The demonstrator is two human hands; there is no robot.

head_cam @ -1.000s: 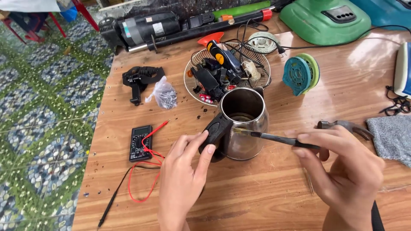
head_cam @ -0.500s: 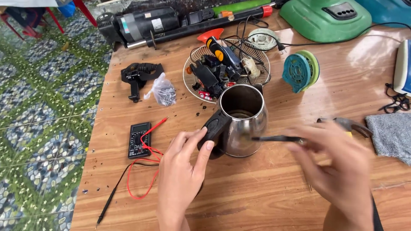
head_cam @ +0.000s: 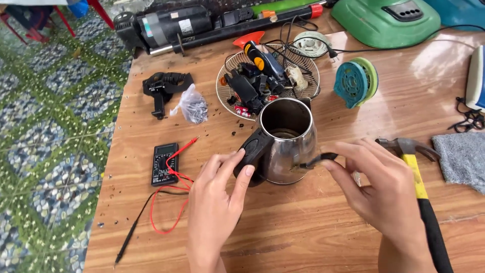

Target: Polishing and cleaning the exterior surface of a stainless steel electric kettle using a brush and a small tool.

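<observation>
Left hand [head_cam: 217,202]: grip closed around the black handle [head_cam: 251,154] of the steel kettle [head_cam: 288,141], thumb and fingers wrapped on the handle's lower part. Right hand [head_cam: 381,189]: grip pinched shut on a thin dark tool [head_cam: 316,161], whose tip lies against the kettle's outer wall, low on the side facing the right hand. What kind of tool it is cannot be told.

The kettle stands upright near the middle of the wooden worktop [head_cam: 313,237], lid absent, interior visible from above.

Just beside the right hand lies a hammer [head_cam: 422,192] with a yellow and black shaft, its head pointing towards the kettle. A grey cloth [head_cam: 462,156] lies beyond it, at the right edge.

Behind the kettle, touching or nearly touching its rim, sits a wire basket [head_cam: 268,81] filled with dark parts and cables. A blue-green round part [head_cam: 356,83] stands further right.

Left of the left hand: a black multimeter [head_cam: 165,163] with red and black leads [head_cam: 166,207] trailing towards the worktop's near edge. Further back, a small clear bag [head_cam: 192,106] and a black plastic piece [head_cam: 164,86].
</observation>
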